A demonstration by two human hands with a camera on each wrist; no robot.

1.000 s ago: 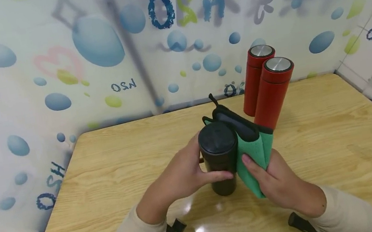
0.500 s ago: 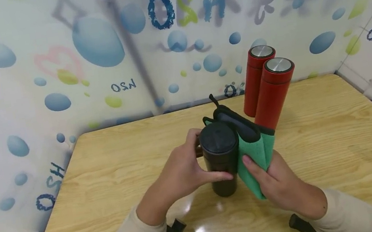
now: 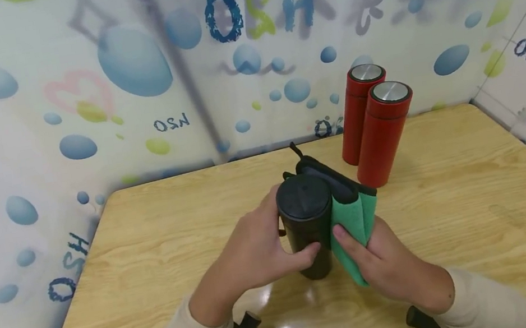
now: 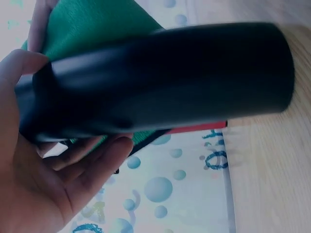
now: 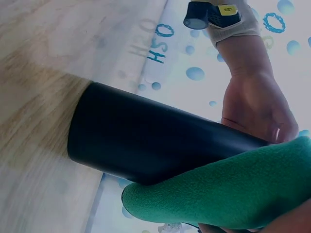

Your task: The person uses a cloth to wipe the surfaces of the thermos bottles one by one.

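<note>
My left hand (image 3: 262, 243) grips a black tumbler (image 3: 305, 197) near its upper part, with the thumb across the near side. It stands nearly upright, lid up, its base close over the table. In my right hand (image 3: 392, 263) is a folded green cloth (image 3: 349, 216) with black edging, a dark lining and a small loop. The cloth lies against the tumbler's right side, my thumb on top of it. From the left wrist view, the smooth tumbler wall (image 4: 184, 77) crosses in front of the cloth. Fuzzy green fabric (image 5: 218, 191) runs along the wall in the right wrist view.
Two red flasks (image 3: 383, 134) with silver lids stand close together behind the cloth, towards the back right. The wooden table (image 3: 189, 214) meets a wall (image 3: 136, 132) printed with blue drops along its back edge. A second wall rises at the right.
The cloth has shifted a little left and down, drawing in from its right edge, so the front flask's base now shows. My hands keep their holds. The head view has swung slightly.
</note>
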